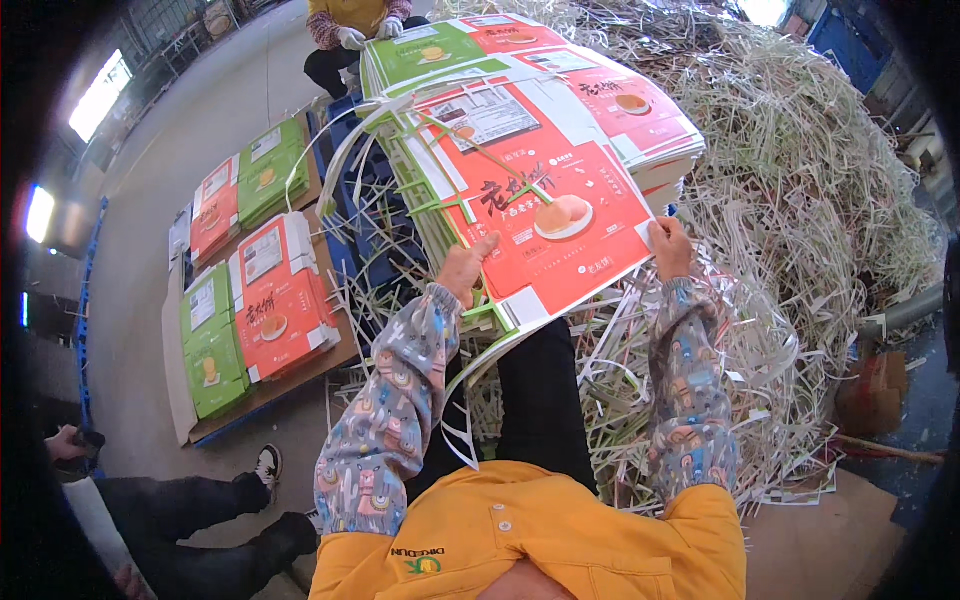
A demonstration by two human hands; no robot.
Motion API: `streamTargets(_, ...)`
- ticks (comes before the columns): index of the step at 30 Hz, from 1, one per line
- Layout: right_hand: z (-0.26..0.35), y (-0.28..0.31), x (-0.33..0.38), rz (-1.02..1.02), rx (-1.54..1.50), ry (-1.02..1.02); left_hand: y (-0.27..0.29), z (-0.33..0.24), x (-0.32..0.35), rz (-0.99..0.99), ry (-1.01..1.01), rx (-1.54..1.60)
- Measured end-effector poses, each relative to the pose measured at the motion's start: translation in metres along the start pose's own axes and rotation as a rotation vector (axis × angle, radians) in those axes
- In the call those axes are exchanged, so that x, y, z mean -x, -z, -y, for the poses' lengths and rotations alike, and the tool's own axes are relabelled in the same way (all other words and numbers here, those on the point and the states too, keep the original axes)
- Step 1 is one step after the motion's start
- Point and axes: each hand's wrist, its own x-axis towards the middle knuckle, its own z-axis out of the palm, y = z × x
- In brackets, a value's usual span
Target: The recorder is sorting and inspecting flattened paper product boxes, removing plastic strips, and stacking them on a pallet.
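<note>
Both hands are gripping the red printed carton sheet (545, 215): left hand (466, 270) pinching its near-left edge, right hand (671, 248) its near-right corner.

The grey concrete floor (170, 150) carried a flat brown cardboard sheet (290, 380), and on it lay stacks of red printed cartons (283, 300) and green printed cartons (212, 350) side by side. A big heap of white and green paper trimmings (800, 200) lay on the floor to the right, beside a blue pallet (355, 190).
</note>
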Motion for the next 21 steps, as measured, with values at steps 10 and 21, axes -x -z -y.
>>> streamTargets(10,0.032,-0.015,-0.034,0.196,0.529,0.045,-0.01,-0.002,0.02,-0.049,0.07,0.038)
streamTargets(21,0.048,-0.001,-0.062,0.234,0.465,-0.034,-0.012,0.016,0.018,-0.191,0.102,0.057)
